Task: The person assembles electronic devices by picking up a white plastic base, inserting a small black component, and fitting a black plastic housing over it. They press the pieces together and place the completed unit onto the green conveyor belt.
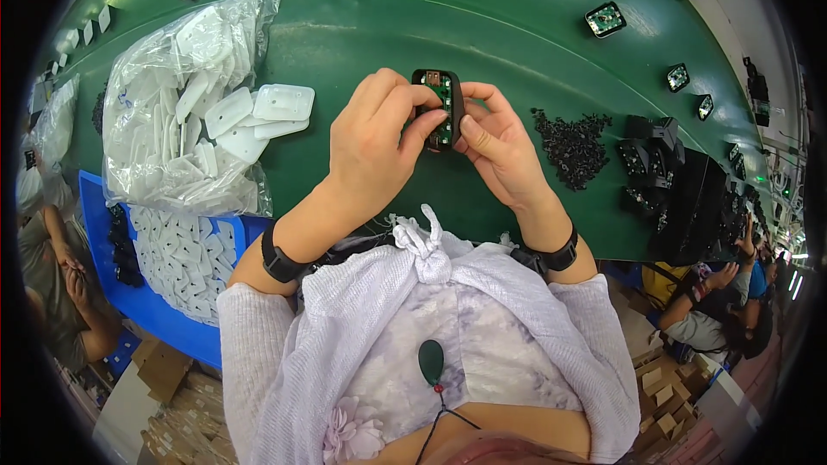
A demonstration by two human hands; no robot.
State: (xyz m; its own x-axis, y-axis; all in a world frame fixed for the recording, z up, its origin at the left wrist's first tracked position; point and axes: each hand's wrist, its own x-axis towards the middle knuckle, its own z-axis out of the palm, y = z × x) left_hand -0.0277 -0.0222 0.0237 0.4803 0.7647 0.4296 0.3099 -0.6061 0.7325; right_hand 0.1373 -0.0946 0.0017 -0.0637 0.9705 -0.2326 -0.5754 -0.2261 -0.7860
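My right hand (504,151) grips a small black housing (457,108) by its right side, fingers behind it and thumb at its edge. Inside the housing sits a green circuit board (446,90) with a metal socket near the far end. My left hand (366,138) reaches over from the left, thumb and forefinger pinched together at the board's middle. Whatever lies between those fingertips is too small or hidden to make out. Right of my hands lies a pile of tiny black parts (573,148). Loose white plastic covers (284,103) lie to the left.
A clear plastic bag (258,21) full of white covers lies left on the green table (362,43). Below it, a blue bin (159,310) holds more white pieces. Black housings (650,155) are stacked at right; others with boards (606,20) stand farther off. Other people sit at both sides.
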